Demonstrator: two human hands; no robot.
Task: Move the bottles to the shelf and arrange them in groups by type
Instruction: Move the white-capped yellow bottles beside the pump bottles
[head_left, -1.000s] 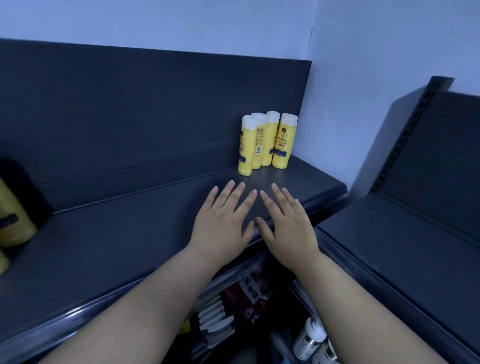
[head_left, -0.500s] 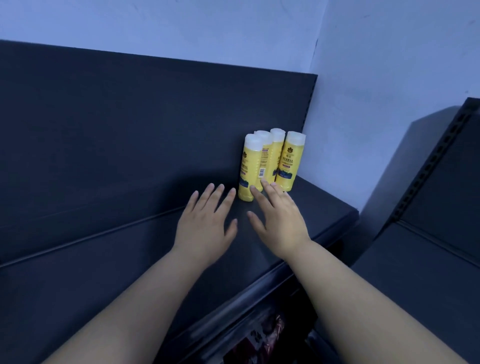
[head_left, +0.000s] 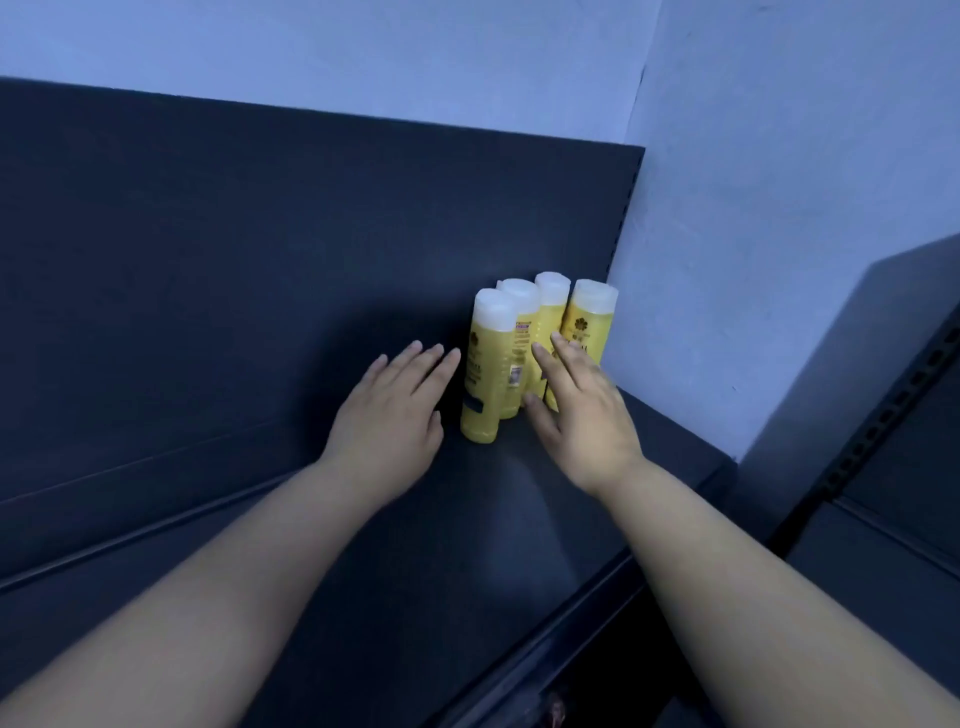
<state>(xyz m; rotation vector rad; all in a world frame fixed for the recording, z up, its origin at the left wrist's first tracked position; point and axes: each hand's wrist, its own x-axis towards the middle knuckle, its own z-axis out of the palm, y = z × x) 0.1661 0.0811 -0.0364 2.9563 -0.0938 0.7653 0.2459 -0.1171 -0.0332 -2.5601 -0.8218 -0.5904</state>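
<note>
Several yellow bottles with white caps (head_left: 488, 384) stand upright in a tight cluster at the right end of the dark shelf (head_left: 260, 545), against its back panel. My left hand (head_left: 392, 415) lies flat and open just left of the front bottle, fingers stretched toward it, holding nothing. My right hand (head_left: 582, 415) is open in front of the right-hand bottles, its fingers resting against them and its thumb near the base of the middle ones. It covers their lower parts.
The shelf's dark back panel (head_left: 311, 234) rises behind the bottles, with a pale wall (head_left: 779, 208) at the right corner. A second dark shelf unit (head_left: 893, 467) stands to the right. The shelf's front edge (head_left: 545, 639) runs diagonally below my arms.
Both hands have moved forward along the shelf to the bottles; the right hand now touches the cluster and the left has come up beside it. The view has shifted closer.
</note>
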